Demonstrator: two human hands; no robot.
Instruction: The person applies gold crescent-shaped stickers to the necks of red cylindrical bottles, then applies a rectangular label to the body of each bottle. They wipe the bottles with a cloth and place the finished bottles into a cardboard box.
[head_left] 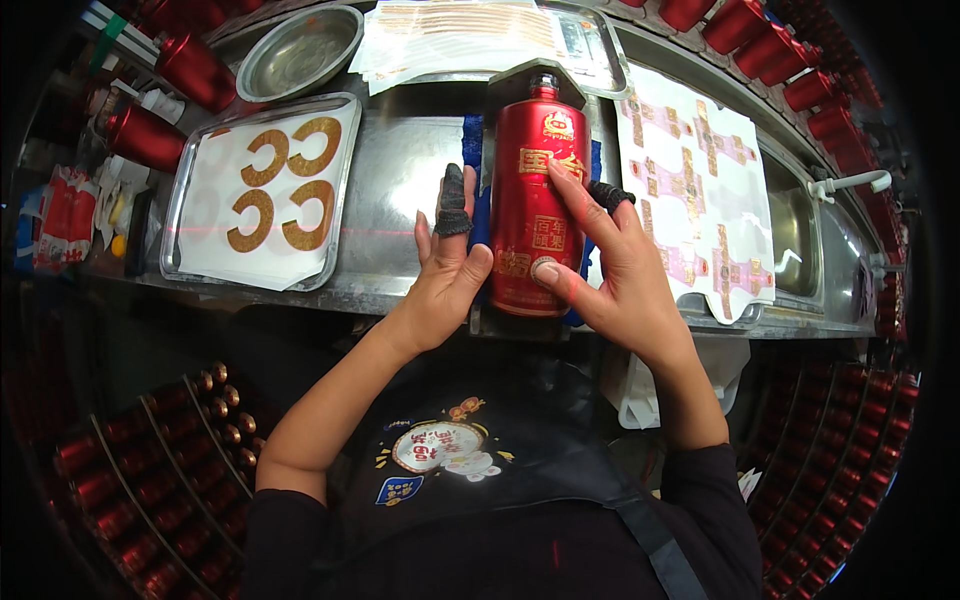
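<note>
A red bottle (540, 130) with gold lettering and a dark cap lies on its back in a dark cradle (510, 82), its neck pointing away from me. My right hand (625, 265) lies over its right side with fingers spread. The thumb presses a small round decal low on the front, and the index fingertip rests on the gold lettering. Along the bottle's left side is my left hand (450, 255), fingers stretched out and the palm edge close to the bottle. Black finger covers are on both hands. Whether the left fingers touch the bottle is hard to tell.
A tray (345, 170) with gold C-shaped decals stands left, below a metal bowl (300, 55). Strip sheets (460, 35) lie at the back. Pink-and-gold decal sheets (690, 180) lie right, beside a sink (800, 235) with a white tap (850, 183). Racked red bottles (150, 480) flank me.
</note>
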